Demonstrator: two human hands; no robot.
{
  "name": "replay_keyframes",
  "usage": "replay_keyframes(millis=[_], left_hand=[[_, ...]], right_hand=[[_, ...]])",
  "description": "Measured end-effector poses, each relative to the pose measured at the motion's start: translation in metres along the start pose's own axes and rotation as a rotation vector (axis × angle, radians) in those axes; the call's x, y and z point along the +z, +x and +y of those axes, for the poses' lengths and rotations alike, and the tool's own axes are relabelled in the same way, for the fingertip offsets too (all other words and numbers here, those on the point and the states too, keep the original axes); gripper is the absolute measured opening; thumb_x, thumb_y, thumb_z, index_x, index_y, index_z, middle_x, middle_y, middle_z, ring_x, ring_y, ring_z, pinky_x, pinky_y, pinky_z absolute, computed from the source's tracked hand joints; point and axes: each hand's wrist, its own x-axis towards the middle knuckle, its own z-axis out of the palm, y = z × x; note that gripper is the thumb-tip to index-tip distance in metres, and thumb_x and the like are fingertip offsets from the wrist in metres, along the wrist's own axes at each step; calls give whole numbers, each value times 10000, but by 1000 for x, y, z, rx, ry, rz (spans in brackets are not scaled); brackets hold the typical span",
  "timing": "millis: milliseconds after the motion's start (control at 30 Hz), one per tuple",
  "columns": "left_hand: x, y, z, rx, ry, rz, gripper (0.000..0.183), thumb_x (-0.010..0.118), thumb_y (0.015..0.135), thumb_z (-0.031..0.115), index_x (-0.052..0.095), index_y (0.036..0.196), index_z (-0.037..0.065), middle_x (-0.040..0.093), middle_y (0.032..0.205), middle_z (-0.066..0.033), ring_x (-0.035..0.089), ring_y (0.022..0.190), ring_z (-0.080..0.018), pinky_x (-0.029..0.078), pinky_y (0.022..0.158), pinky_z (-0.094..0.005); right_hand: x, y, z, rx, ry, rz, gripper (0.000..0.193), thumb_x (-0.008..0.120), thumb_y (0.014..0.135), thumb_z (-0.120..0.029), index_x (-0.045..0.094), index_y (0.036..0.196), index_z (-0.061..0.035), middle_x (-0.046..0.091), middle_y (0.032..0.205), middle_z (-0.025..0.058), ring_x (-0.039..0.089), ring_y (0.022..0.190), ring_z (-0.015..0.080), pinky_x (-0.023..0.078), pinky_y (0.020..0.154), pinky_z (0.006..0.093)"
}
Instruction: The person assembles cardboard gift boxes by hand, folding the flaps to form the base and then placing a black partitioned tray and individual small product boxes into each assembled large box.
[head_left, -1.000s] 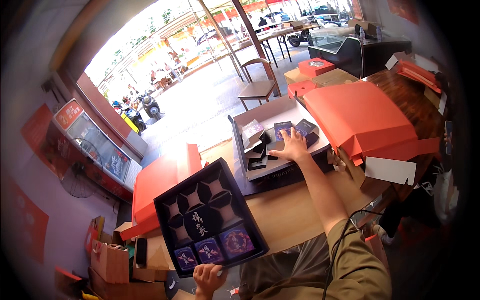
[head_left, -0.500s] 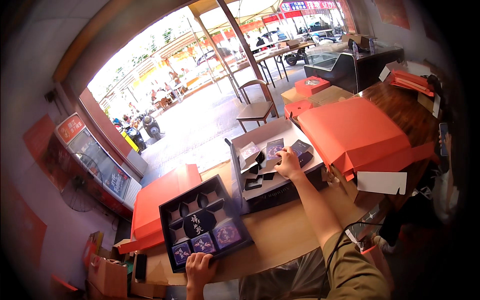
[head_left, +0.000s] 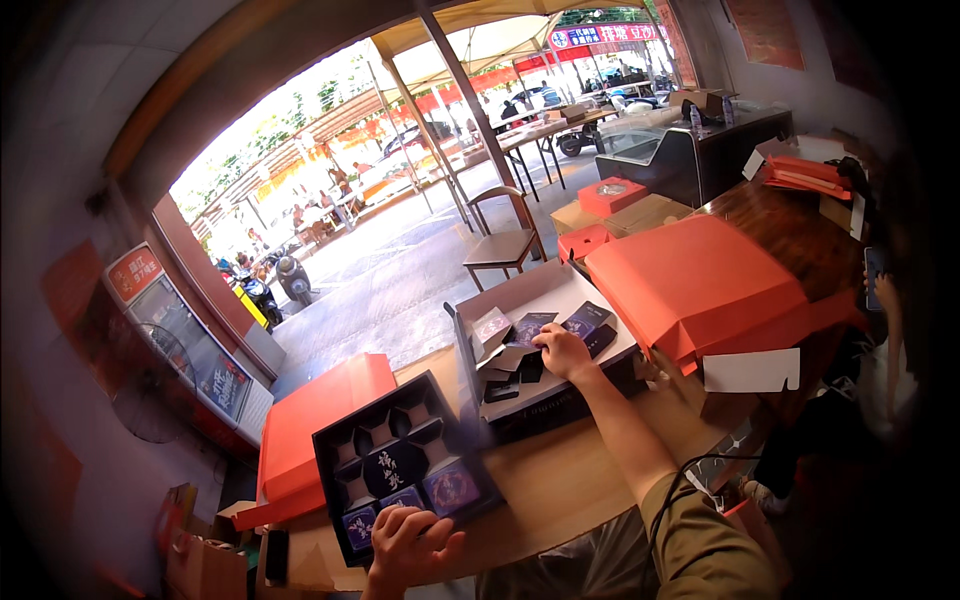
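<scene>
My right hand reaches into a large white-lined box, fingers pinched on the edge of a small purple printed box. Beside it, inside the same large box, are another small purple box, a pale-sided one and several dark pieces. My left hand is over the near edge of a dark compartment box, fingers loosely bent and apart, holding nothing. Small purple boxes fill its near row, one partly behind my fingers. A dark panel with white characters lies mid-box.
A red box lid lies left of the compartment box, and a larger red box stands at right. Beyond the table are a chair and cartons. At far right, a person's hand holds a phone.
My left hand has lifted off the compartment box's edge and its fingers have spread over the near row. My right hand has drawn the small purple box slightly nearer. The view has shifted slightly.
</scene>
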Motion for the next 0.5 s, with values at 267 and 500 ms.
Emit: replay_keyframes(millis=[267,500], left_hand=[[-24,116,46,58,-289,244,363,704,982,472,679,1040,114,659,961,-79,653,847,-296,522,775,-472],[-8,119,22,9,-198,202,331,832,823,413,723,926,117,671,935,-39,663,829,-252,517,749,-404]], right_hand=[[5,8,-10,-219,259,99,540,596,801,8,646,1339,-13,671,1305,245,647,1221,391,512,1072,416],[-50,16,-48,-333,102,372,327,704,827,12,708,1154,-9,704,1122,197,689,1058,374,565,927,429]])
